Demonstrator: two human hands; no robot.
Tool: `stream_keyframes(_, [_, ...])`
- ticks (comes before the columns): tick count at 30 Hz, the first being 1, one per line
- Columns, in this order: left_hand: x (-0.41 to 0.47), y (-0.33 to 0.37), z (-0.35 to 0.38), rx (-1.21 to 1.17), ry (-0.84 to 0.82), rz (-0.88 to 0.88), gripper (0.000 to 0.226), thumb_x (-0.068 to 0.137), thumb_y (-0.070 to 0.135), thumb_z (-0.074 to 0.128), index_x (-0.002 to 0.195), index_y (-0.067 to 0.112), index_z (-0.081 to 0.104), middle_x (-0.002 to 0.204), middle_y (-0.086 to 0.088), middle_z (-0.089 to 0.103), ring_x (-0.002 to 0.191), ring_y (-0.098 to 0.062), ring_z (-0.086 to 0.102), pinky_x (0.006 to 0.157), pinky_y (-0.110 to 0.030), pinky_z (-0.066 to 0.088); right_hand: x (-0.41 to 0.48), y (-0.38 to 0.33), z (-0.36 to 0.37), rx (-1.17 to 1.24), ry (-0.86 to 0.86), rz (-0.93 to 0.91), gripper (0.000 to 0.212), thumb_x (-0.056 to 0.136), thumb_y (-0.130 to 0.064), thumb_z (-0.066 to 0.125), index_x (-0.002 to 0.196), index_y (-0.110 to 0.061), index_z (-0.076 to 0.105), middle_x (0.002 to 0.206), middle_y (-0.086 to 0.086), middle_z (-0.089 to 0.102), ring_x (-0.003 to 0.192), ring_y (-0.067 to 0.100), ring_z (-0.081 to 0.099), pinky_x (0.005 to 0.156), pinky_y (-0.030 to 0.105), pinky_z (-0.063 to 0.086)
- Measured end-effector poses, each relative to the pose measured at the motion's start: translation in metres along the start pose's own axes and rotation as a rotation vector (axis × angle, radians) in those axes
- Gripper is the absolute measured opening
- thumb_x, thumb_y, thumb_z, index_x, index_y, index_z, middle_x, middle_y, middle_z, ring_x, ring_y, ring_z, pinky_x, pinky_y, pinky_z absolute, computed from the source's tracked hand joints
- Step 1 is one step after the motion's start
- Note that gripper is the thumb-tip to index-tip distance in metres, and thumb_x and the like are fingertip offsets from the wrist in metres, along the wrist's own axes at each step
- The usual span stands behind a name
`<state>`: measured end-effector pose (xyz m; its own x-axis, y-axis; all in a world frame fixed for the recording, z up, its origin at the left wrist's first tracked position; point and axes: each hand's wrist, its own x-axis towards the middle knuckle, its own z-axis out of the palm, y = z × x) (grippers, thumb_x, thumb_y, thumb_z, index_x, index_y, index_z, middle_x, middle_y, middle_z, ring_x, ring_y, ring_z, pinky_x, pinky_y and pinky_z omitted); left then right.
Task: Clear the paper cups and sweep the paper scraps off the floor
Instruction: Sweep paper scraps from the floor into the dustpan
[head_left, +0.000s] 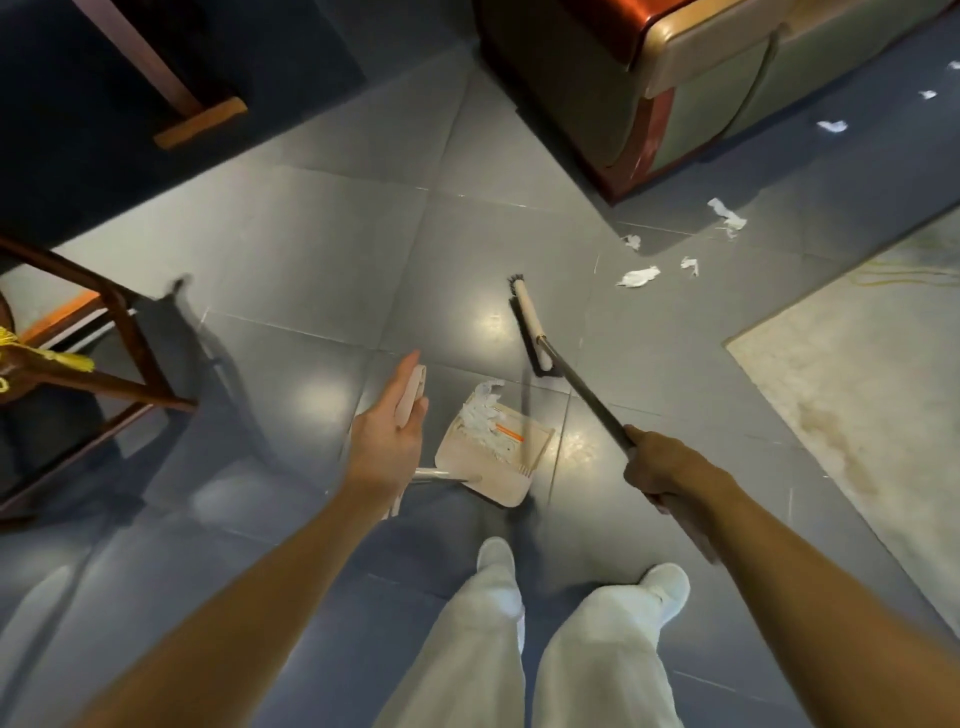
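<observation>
So, the sweeping looks partly done: the dustpan (501, 486) sits on the floor (311, 249) at 12 o'clock from the shoes, with a pile of scraps (483, 423) lying in it. The left hand (387, 441) has its fingers (404, 374) wrapped round the top of the pan's upright handle. The right hand (660, 467) is a closed fist round the dark pole of the broom (530, 327), whose head rests just past the pan at about 1 o'clock. The loose scraps (638, 276) are out at 1 to 2 o'clock, trailing along the foot of the sofa (701, 78) and beside the rug (857, 364). My take on doing this bit well: reach the broom head beyond the nearest cluster and drag back in short, low strokes, since torn tissue probably flutters off if you flick it. I'd also carry the pan closer rather than chase bits across the tiles, and hold its lip flat down so nothing slides under. Counts: one broom, one dustpan, one pile in the pan, and I make it seven loose scraps on the floor, four near and three farther along the sofa. Paper cups: zero in view.
</observation>
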<state>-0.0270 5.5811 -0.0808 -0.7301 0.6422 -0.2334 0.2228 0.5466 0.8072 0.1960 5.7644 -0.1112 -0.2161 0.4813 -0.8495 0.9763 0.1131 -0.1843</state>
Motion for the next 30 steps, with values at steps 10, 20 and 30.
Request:
stream_keyframes(10, [0.051,0.018,-0.010,-0.010,-0.083,0.087,0.052,0.098,0.011,0.050,0.144,0.031,0.037,0.121,0.015,0.047,0.109,0.000,0.047,0.078,0.009,0.027,-0.048,-0.021,0.004,-0.080,-0.264,-0.057,0.072,0.094,-0.002,0.047,0.152,-0.032,0.017,0.075,0.005,0.052,0.050,0.010,0.045,0.044,0.018,0.043])
stream_keyframes(20, [0.120,0.067,0.016,0.010,-0.181,0.145,0.049,0.098,0.013,0.051,0.139,0.038,0.042,0.133,0.007,0.052,0.116,-0.007,0.051,0.097,-0.013,0.035,-0.035,0.030,-0.072,0.280,-0.145,0.007,0.075,0.090,-0.002,0.043,0.149,-0.043,0.020,0.064,0.010,0.049,0.045,0.013,0.042,0.044,0.023,0.043])
stream_keyframes(30, [0.232,0.194,0.137,0.057,-0.192,0.186,0.047,0.100,0.018,0.047,0.142,0.036,0.038,0.126,-0.009,0.057,0.105,-0.019,0.053,0.097,-0.026,0.038,0.072,0.079,-0.235,0.493,0.057,0.087,0.070,0.089,0.004,0.039,0.149,-0.029,0.027,0.061,0.009,0.047,0.043,0.017,0.040,0.039,0.025,0.039])
